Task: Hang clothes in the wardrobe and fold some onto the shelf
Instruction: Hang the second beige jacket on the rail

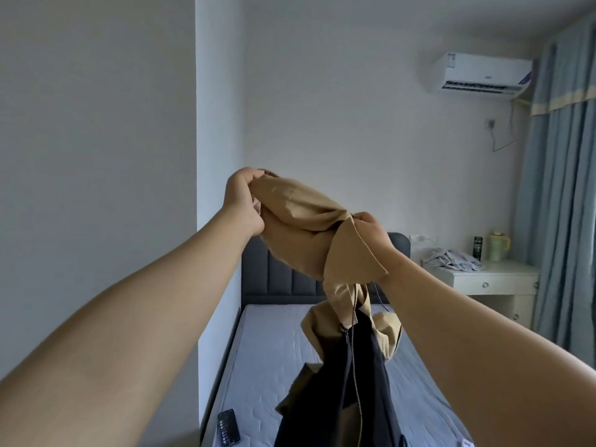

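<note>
The left hand (240, 201) and right hand (375, 235) grip a jacket (300, 217), perhaps dark-lined.

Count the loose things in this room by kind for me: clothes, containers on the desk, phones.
Clothes: 2 (tan jacket gripped by left hand and right hand; grey crumpled pile on the desk, counted as one)
Containers: 2 (black can, pale green jug)
Phones: 1 (phone on the mattress)
Total: 5
</note>
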Action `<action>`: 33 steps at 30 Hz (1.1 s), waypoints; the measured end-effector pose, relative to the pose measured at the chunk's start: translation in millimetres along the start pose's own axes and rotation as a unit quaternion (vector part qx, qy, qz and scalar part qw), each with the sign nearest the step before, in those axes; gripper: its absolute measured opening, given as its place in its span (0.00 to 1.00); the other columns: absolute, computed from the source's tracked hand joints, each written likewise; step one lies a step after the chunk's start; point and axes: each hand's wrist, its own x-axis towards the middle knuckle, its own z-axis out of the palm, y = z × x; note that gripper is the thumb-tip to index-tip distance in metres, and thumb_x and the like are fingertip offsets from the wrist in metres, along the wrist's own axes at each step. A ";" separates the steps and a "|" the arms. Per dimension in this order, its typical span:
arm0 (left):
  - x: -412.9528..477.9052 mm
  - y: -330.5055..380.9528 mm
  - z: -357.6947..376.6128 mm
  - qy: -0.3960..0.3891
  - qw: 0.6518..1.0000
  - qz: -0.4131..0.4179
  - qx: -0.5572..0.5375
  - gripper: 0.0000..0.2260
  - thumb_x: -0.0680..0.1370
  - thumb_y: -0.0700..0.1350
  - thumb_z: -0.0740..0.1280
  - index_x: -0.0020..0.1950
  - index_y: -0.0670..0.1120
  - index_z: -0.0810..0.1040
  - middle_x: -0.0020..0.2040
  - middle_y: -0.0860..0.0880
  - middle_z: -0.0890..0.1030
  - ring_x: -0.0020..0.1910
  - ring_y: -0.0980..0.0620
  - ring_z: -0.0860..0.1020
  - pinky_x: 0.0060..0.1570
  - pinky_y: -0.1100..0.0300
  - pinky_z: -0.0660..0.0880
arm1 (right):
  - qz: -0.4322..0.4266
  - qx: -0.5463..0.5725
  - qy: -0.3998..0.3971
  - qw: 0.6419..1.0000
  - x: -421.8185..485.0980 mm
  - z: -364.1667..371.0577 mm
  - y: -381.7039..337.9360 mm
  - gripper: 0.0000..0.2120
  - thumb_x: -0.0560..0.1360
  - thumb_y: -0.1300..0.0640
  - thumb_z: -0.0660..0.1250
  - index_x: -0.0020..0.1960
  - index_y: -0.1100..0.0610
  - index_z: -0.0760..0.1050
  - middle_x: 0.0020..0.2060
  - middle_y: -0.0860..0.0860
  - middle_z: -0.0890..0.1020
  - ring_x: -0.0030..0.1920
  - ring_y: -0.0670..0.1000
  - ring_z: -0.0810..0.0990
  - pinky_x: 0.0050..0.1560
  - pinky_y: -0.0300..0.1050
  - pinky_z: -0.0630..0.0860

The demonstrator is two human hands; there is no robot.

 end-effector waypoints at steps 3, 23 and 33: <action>0.5 12.1 0.8 -0.168 0.985 0.003 -0.037 0.12 0.75 0.53 0.61 0.45 0.46 0.80 0.42 0.48 0.81 0.47 0.49 0.79 0.52 0.58 0.75 | -0.001 0.030 0.005 1.000 4.4 1.3 -12.4 0.07 0.78 0.61 0.59 0.55 0.57 0.70 0.36 0.49 0.74 0.35 0.45 0.72 0.26 0.32 0.70; 24.7 25.3 -19.3 0.168 0.831 0.321 0.422 0.08 0.71 0.38 0.60 0.46 0.48 0.66 0.36 0.56 0.70 0.33 0.56 0.68 0.29 0.62 0.62 | -0.074 0.027 -0.005 0.997 19.3 22.7 -52.7 0.02 0.78 0.60 0.61 0.50 0.56 0.72 0.35 0.47 0.75 0.34 0.44 0.72 0.27 0.31 0.69; 9.0 6.3 -23.9 0.100 0.769 0.357 0.520 0.24 0.74 0.36 0.57 0.69 0.53 0.65 0.56 0.46 0.77 0.54 0.43 0.76 0.51 0.51 0.74 | 0.026 -0.005 -0.008 1.000 4.8 26.2 1.4 0.08 0.78 0.61 0.58 0.43 0.57 0.73 0.36 0.49 0.76 0.37 0.48 0.73 0.38 0.38 0.72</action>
